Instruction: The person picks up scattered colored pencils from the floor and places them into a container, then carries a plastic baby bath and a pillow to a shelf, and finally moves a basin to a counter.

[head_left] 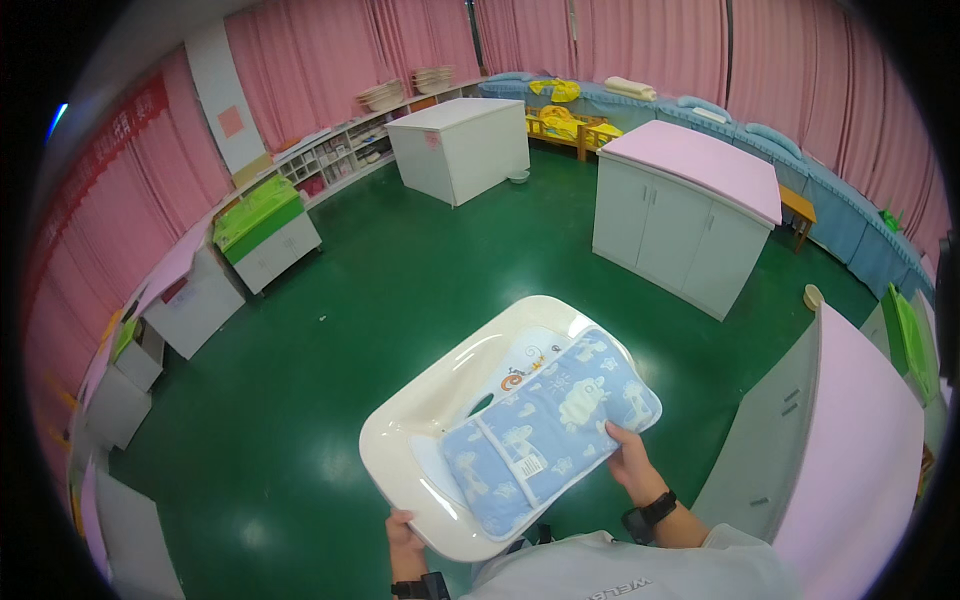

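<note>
In front of my body I carry a white plastic baby bathtub (385,430), tilted, its inner floor printed with small cartoon figures. Across its near right side lies a folded blue quilted pad (560,410) with pale animal and star patterns and a small white label. My left hand (404,535) is closed on the tub's near left corner, thumb over the rim. At the right, my right hand (630,464) grips the near edge, its thumb on the pad. The fingers of that hand are partly hidden beneath, where the pad covers the rim.
A pink-topped cabinet (690,165) stands ahead right, with a white cabinet (455,150) farther back. Close on my right is another pink-topped cabinet (850,450). Green-topped units (265,230) line the left. A small basin (813,297) lies on the green floor (270,400).
</note>
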Demonstrator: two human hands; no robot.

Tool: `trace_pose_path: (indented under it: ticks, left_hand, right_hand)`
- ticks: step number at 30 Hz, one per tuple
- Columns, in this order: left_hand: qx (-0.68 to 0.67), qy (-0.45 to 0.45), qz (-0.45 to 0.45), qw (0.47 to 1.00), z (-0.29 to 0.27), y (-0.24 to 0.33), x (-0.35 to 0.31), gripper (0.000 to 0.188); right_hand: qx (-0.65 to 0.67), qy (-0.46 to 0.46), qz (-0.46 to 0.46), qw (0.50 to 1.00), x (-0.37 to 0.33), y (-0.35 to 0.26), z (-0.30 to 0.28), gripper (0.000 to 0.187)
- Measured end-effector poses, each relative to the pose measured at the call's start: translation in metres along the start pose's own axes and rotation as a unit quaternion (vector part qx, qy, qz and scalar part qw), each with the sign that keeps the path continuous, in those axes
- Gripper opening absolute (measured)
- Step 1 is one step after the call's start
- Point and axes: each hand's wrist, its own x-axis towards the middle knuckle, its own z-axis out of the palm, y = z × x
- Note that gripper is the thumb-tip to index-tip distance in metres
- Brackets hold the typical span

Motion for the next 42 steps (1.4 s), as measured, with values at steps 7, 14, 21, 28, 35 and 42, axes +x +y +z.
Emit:
trace_pose_path:
  ticks: [7,14,21,28,35,42]
  left_hand:
    - [0.022,-0.008,-0.025,0.999,0.012,0.038,0.157,0.071]
    - [0.063,0.051,-0.137,0.987,0.007,0.030,0.397,0.074]
    - [0.106,-0.062,-0.231,0.965,0.108,0.024,0.598,0.071]
    - [0.122,-0.083,-0.224,0.963,0.142,-0.030,0.777,0.070]
    - [0.091,-0.079,-0.172,0.978,0.191,-0.036,0.914,0.071]
    - [0.066,-0.016,-0.049,0.996,0.200,-0.046,1.051,0.077]
  right_hand:
    - [0.012,0.038,-0.005,0.999,0.135,-0.001,0.038,0.051]
    - [0.060,0.119,-0.096,0.986,0.270,-0.039,0.047,0.053]
    - [0.125,0.199,-0.184,0.954,0.372,-0.071,0.048,0.054]
    - [0.134,0.193,-0.200,0.951,0.532,-0.147,0.038,0.052]
    - [0.082,0.135,-0.149,0.976,0.736,-0.237,0.073,0.050]
    - [0.027,0.082,-0.092,0.992,0.940,-0.289,0.101,0.050]
